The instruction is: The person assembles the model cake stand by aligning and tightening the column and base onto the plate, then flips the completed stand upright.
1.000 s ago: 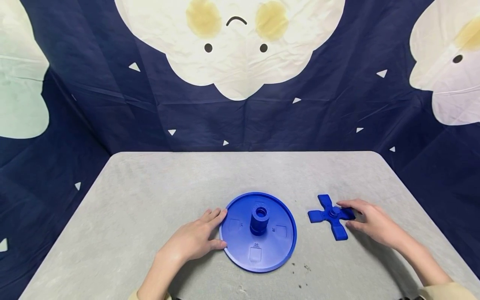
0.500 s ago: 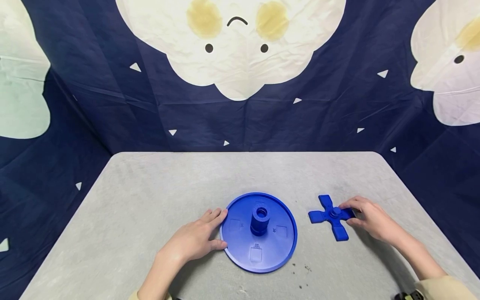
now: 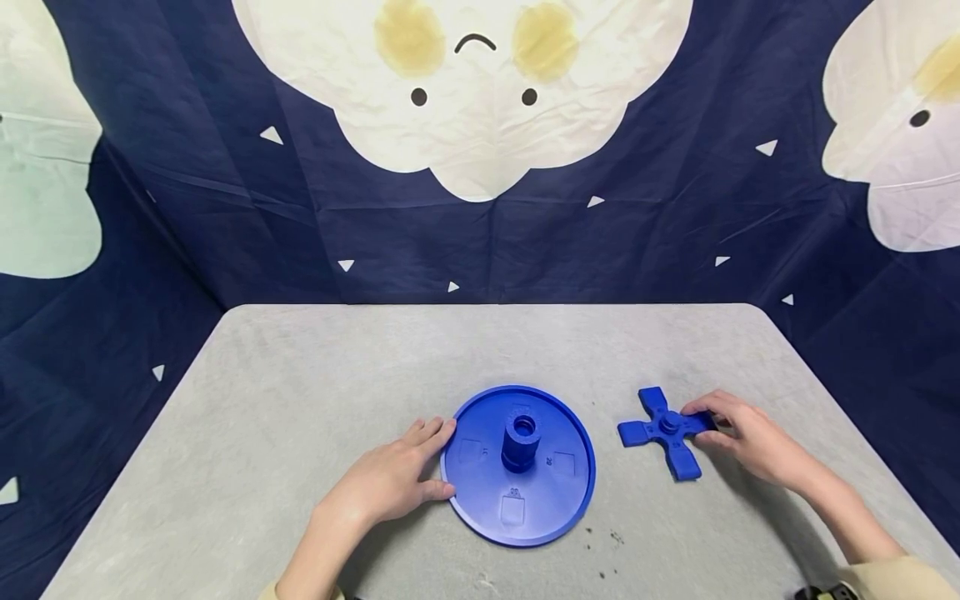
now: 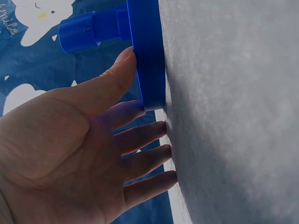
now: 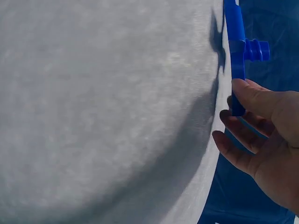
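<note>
I watched a person's left hand [image 3: 390,479] rest against the left edge of a blue disc [image 3: 480,508] lying on the grey table [image 3: 262,400], thumb touching the rim, fingers straight and a little apart. A hollow post [image 3: 519,446] stood upright in the disc's middle. To the right, apart from the disc, the right hand [image 3: 753,439] pinched the right arm of a blue four-armed cross [image 3: 670,433] between thumb and fingers; that arm looked raised off the table. A ridged peg [image 5: 258,50] rose from the cross's centre. Past the far edge hung a navy cloth [image 3: 225,225].
</note>
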